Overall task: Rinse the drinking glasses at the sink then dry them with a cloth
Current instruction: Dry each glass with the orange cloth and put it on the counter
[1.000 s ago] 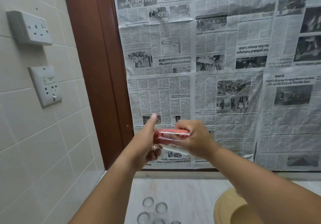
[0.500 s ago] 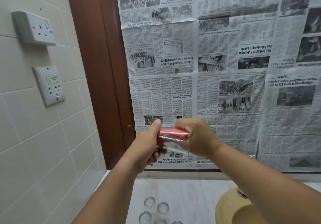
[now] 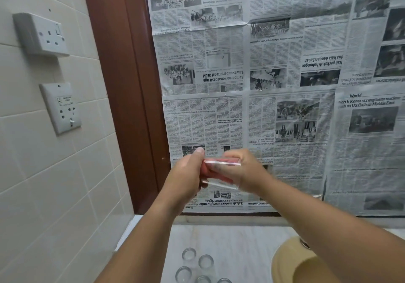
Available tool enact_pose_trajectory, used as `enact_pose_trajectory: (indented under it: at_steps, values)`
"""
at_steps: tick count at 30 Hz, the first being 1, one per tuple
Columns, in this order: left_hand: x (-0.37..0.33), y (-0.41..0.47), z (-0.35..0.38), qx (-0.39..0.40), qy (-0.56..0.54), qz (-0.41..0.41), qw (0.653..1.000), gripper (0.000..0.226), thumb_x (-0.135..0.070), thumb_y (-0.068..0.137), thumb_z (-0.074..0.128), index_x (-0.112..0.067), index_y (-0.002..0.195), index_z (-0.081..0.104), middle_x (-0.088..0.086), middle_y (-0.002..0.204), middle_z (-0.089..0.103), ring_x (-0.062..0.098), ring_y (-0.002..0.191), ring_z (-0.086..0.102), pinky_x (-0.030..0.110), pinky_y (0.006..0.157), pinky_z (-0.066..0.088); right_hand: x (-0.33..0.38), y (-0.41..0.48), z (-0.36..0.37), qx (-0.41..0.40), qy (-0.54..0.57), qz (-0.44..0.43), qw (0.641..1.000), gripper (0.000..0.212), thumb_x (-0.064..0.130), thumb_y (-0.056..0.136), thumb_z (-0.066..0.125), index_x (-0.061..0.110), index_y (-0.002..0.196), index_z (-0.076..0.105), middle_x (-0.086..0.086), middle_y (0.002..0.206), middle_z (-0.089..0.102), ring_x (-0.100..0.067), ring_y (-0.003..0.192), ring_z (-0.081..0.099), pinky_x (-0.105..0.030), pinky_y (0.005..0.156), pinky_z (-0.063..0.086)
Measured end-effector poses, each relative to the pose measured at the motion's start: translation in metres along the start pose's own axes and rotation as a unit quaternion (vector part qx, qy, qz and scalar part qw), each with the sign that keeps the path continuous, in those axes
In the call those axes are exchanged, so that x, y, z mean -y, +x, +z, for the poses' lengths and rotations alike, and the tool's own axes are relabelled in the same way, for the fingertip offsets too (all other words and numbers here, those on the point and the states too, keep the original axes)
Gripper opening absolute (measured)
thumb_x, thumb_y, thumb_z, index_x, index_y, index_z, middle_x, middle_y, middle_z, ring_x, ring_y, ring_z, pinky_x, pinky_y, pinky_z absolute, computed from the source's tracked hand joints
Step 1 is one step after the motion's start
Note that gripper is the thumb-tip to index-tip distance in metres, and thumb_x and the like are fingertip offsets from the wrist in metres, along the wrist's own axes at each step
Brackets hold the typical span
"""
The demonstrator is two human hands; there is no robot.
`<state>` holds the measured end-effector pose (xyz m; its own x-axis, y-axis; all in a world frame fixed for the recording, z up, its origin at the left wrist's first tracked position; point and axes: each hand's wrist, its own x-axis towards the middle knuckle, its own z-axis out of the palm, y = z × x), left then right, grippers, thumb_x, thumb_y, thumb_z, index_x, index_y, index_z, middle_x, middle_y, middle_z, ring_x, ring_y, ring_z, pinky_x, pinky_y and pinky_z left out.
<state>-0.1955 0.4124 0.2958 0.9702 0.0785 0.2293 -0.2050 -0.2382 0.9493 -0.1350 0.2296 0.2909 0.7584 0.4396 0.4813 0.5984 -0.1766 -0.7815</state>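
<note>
Newspaper sheets [image 3: 274, 107] cover the whole surface straight ahead, edged on the left by a dark brown wooden frame [image 3: 122, 85]. Left of that is a pale tiled wall [image 3: 43, 184] carrying two white sockets, one [image 3: 42, 33] higher up and one [image 3: 61, 107] below it. Along the bottom runs a light stone counter [image 3: 241, 245], with one yellow basin [image 3: 289, 267] partly in view at the lower right. Both bare arms reach forward and meet in front of the newspaper, well above the counter. Between the hands is one clear glass [image 3: 221, 175], held on its side in the air with a red cloth [image 3: 215, 168] showing through its wall. The right hand [image 3: 245, 170] has its fingers curled round the glass and grips it from the right. The left hand [image 3: 186, 177] is at the left end of the glass, its thumb straight up against the upper edge and its fingers curled in on the cloth there; how deep they reach inside cannot be told. Five other glasses [image 3: 189, 253] stand close together on the counter near the bottom edge, left of the basin, two of them cut off by the edge of the view.
</note>
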Motion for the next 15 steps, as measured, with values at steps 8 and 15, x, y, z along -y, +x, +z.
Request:
enact_pose_trajectory:
  at_steps: [8, 15]
  values:
    - [-0.005, -0.003, -0.009, 0.094, -0.096, -0.142, 0.981, 0.078, -0.077, 0.099, 0.041, -0.007, 0.106, 0.072, 0.011, 0.076, 0.064, 0.015, 0.051, 0.048, 0.025, 0.045, 0.03, -0.003, 0.006, -0.013, -0.031, -0.234, -0.145, 0.961, 0.039, 0.051, 0.087, 0.076, 0.013, 0.083, 0.071, 0.002, 0.074, 0.072, -0.017, 0.061, 0.068, -0.037, 0.054, 0.058]
    - [0.004, 0.002, -0.001, 0.016, -0.042, 0.053, 0.998, 0.044, -0.055, 0.103, 0.053, -0.013, 0.092, 0.052, 0.011, 0.075, 0.041, 0.019, 0.056, 0.038, 0.034, 0.052, 0.03, 0.001, -0.007, 0.011, 0.073, 0.191, 0.267, 0.942, 0.046, 0.053, 0.084, 0.079, 0.016, 0.111, 0.073, -0.001, 0.064, 0.059, -0.011, 0.048, 0.048, -0.02, 0.043, 0.034]
